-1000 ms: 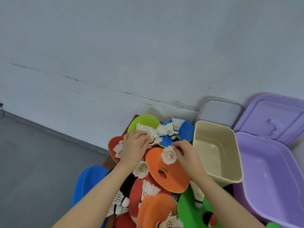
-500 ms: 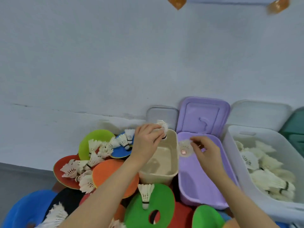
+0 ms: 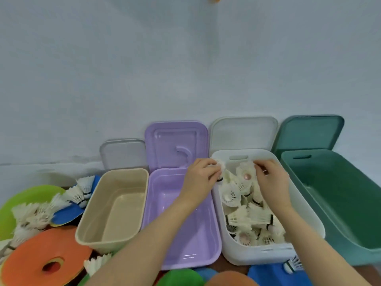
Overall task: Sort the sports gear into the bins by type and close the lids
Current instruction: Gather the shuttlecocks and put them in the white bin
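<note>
Two bare forearms rise from six o'clock toward the row of bins. Nearest, along the bottom edge, lie flat discs: an orange disc [image 3: 41, 263] with a centre hole at eight o'clock, a green one [image 3: 181, 277] and a blue one [image 3: 276, 275] at six, with a stray shuttlecock [image 3: 293, 265] on the blue at five o'clock. At nine o'clock a lime disc [image 3: 22, 200] carries a loose heap of shuttlecocks [image 3: 39, 215], some spilling over a blue disc just beside the beige bin [image 3: 115, 205]. Right of it stands the purple bin [image 3: 185, 240], then the white bin [image 3: 305, 215], which holds a pile of white shuttlecocks [image 3: 249, 219], then the dark green bin [image 3: 338, 203] at three o'clock. The left hand [image 3: 201, 178] hovers over the white bin's near-left rim at its far end, fingers curled, pinching a shuttlecock [image 3: 221, 165] by the feathers. The right hand [image 3: 270, 178] hangs over the same bin, fingertips pinching the skirt of another shuttlecock [image 3: 246, 172], its pinkish cork facing the camera. Farthest, four lids lean upright against the pale wall [image 3: 185, 58]: grey [image 3: 123, 153], purple [image 3: 175, 145], white [image 3: 243, 133] and green [image 3: 309, 133], each behind its bin.
</note>
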A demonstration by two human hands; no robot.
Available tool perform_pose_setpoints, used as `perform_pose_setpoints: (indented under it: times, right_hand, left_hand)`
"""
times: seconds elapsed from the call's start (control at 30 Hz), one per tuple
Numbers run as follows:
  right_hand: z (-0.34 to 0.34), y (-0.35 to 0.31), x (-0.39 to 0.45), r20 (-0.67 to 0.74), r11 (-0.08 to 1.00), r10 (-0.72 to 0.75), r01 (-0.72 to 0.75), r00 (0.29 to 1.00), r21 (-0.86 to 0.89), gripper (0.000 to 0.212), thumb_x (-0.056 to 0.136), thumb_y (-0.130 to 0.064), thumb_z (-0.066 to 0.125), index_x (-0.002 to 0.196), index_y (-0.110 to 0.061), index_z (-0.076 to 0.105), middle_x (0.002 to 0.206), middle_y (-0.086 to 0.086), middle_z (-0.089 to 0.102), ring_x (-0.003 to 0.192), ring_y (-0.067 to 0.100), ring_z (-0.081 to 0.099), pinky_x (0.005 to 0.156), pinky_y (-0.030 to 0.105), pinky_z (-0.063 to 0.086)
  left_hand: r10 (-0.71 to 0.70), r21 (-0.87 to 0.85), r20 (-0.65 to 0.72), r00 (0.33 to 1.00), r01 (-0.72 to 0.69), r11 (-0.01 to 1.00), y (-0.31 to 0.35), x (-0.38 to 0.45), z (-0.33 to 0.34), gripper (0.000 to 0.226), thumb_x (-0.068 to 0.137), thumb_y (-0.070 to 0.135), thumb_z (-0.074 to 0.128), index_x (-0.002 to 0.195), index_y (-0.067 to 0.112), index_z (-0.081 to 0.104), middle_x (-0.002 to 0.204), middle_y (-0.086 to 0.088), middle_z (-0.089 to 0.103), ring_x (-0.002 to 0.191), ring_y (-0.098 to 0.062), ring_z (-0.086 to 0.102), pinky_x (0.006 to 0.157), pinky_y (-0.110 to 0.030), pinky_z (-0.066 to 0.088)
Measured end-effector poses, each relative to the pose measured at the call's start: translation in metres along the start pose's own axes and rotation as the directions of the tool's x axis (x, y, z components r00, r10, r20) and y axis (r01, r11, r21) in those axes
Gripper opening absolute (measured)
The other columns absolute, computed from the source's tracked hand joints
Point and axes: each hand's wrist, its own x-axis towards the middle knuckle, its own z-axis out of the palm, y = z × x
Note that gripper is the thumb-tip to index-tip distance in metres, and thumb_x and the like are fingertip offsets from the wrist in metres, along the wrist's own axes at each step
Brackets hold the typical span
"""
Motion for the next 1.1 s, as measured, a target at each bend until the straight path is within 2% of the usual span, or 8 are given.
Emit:
perform_pose_setpoints:
  times: [0.17,0.27,0.33,0.43,0.57,0.8,0.97,1.1]
  right_hand:
    - [0.003,0.035,0.042,-0.024,0.998,0.057,-0.058,0.998,-0.039,0.018,0.090,-0.003,0.052,0.102,-0.004,0.066,0.096,0.002,0.058,0.086,0.014,0.053,0.080,0.019,0.035]
    - [0.018,0.047,0.059,0.024,0.996,0.051,-0.049,0.998,-0.068,0.019,0.091,-0.004,0.051,0.103,-0.002,0.066,0.099,0.005,0.059,0.092,0.021,0.055,0.080,0.021,0.035]
    - [0.031,0.056,0.063,0.154,0.991,0.093,-0.077,0.984,-0.107,0.022,0.094,-0.011,0.049,0.107,-0.004,0.065,0.109,0.008,0.061,0.096,0.023,0.057,0.079,0.025,0.039]
    - [0.043,0.070,0.057,0.426,0.966,0.156,-0.048,0.891,-0.253,0.033,0.096,-0.028,0.047,0.124,-0.013,0.057,0.124,0.005,0.058,0.111,0.023,0.054,0.089,0.036,0.045]
    - [0.041,0.068,0.043,0.417,0.957,0.099,0.028,0.903,-0.287,0.034,0.097,-0.029,0.044,0.127,-0.016,0.054,0.123,0.004,0.057,0.112,0.025,0.050,0.087,0.040,0.046]
    - [0.043,0.012,0.024,0.364,0.957,-0.137,0.218,0.921,-0.194,0.032,0.094,-0.021,0.050,0.123,-0.009,0.058,0.120,0.009,0.059,0.112,0.029,0.052,0.091,0.040,0.043]
    - [0.062,-0.046,0.004,0.370,0.938,-0.291,0.339,0.882,-0.071,0.026,0.091,-0.018,0.053,0.114,-0.010,0.062,0.104,0.008,0.061,0.096,0.031,0.057,0.079,0.039,0.046]
    - [0.090,-0.090,-0.023,0.415,0.927,-0.348,0.374,0.841,0.019,0.021,0.090,-0.016,0.056,0.108,-0.009,0.065,0.100,0.007,0.063,0.093,0.029,0.059,0.077,0.038,0.047]
  left_hand:
    - [-0.061,0.013,0.064,0.996,0.060,0.998,0.002,0.040,0.044,0.021,0.086,0.021,0.058,0.083,0.005,0.072,0.088,-0.007,0.065,0.087,-0.020,0.053,0.076,-0.014,0.035]
    - [-0.123,0.070,0.202,0.972,0.111,0.991,-0.010,0.056,0.063,0.019,0.090,0.015,0.058,0.090,0.001,0.071,0.101,-0.010,0.062,0.099,-0.026,0.053,0.081,-0.023,0.039]
    - [-0.204,0.172,0.367,0.907,0.149,0.974,-0.020,0.059,0.073,0.025,0.094,0.019,0.052,0.102,0.001,0.066,0.113,-0.011,0.058,0.109,-0.027,0.049,0.087,-0.034,0.043]
    - [-0.242,0.325,0.485,0.840,0.083,0.942,-0.027,0.052,0.074,0.029,0.094,0.024,0.047,0.110,0.004,0.059,0.110,-0.009,0.057,0.109,-0.028,0.050,0.081,-0.033,0.039]
    - [-0.245,0.378,0.467,0.850,0.059,0.924,-0.028,0.044,0.053,0.040,0.095,0.026,0.045,0.133,0.012,0.047,0.132,-0.006,0.050,0.123,-0.024,0.042,0.097,-0.033,0.032]
    - [-0.202,0.433,0.339,0.919,0.038,0.901,-0.015,0.028,-0.021,0.040,0.098,0.027,0.041,0.135,0.015,0.045,0.140,-0.001,0.045,0.130,-0.021,0.037,0.103,-0.030,0.023]
    - [-0.221,0.423,0.211,0.952,0.115,0.899,-0.014,-0.004,-0.087,0.038,0.085,0.028,0.045,0.111,0.008,0.064,0.110,-0.008,0.066,0.098,-0.030,0.062,0.086,-0.038,0.045]
    - [-0.317,0.489,0.193,0.929,0.189,0.851,-0.025,-0.035,-0.140,0.052,0.082,0.038,0.031,0.111,0.012,0.065,0.110,-0.006,0.066,0.098,-0.027,0.062,0.084,-0.036,0.046]
